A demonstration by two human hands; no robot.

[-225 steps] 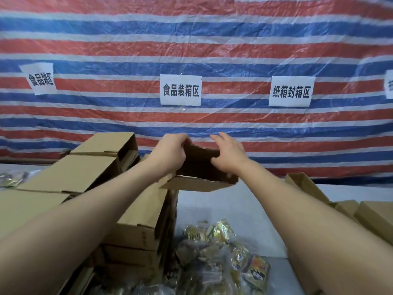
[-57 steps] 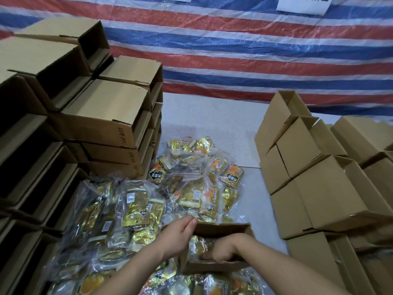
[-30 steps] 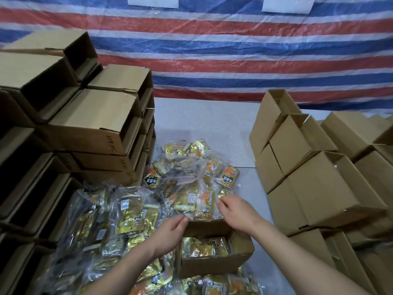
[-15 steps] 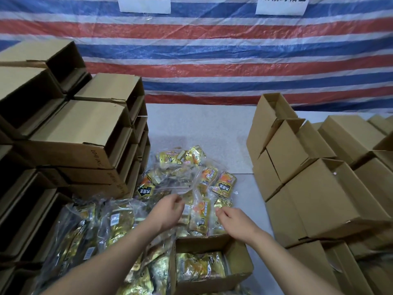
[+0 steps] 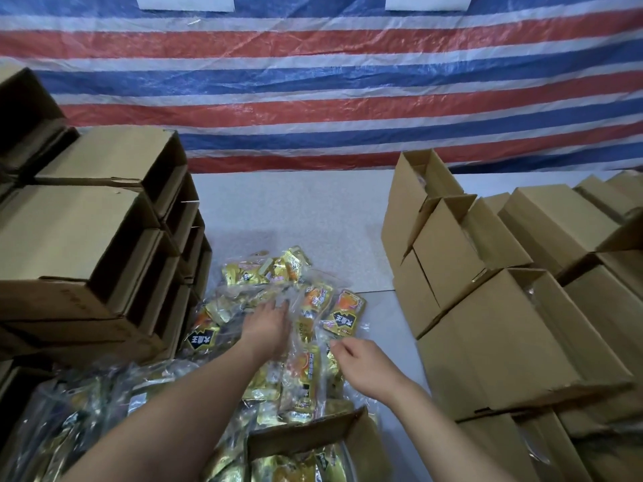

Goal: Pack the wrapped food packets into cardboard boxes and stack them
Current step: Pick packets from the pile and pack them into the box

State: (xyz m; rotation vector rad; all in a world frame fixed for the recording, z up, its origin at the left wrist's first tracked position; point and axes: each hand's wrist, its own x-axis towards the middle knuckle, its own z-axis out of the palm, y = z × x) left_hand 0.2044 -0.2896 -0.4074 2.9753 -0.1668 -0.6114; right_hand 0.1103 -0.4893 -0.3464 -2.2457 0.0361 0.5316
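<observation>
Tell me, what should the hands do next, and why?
Probably pinch one clear bag of packets and carry it to the open box. Both the left hand and right hand already reach over the pile, and the box looks only partly filled.

Both hands have left the open box (image 5: 313, 436) at the table's near edge. The left hand (image 5: 266, 325) has reached farther toward the table's middle and now lies on the heap of packets (image 5: 302, 307); the right hand (image 5: 362, 363) has followed, fingers curled at a packet's edge.
</observation>
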